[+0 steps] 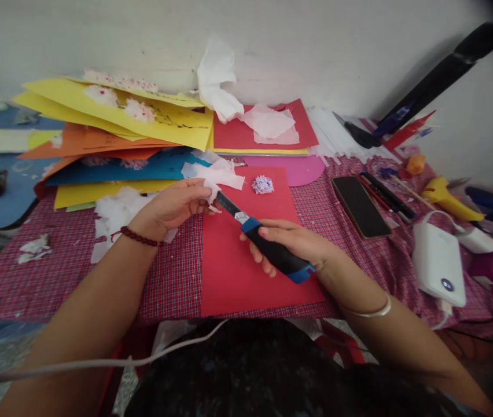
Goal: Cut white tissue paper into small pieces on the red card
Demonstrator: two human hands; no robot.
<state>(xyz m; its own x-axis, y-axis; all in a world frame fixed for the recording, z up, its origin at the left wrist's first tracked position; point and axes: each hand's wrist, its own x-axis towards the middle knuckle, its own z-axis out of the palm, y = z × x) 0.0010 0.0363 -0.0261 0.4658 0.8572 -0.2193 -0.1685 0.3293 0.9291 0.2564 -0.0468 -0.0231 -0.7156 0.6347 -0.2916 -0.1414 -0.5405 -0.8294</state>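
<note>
In my right hand (287, 240) is a black and blue utility knife (272, 249), its blade pointing up and left. The blade tip meets a small piece of white tissue paper (212, 191) pinched in my left hand (181, 202). Both hands are above a red paper sheet (246, 260). Near the sheet's top lies a round tuft of white paper speckled purple (262, 185). Torn white tissue (218, 172) rests just behind my left fingers, and more crumpled tissue (120, 211) lies beside that wrist.
Yellow card sheets with paper flowers (172, 119) are stacked at the back left. Tissue (272, 124) lies on red card behind. To the right are a phone (359, 205), pens (387, 197), a white power bank (440, 263) and a yellow glue gun (450, 200).
</note>
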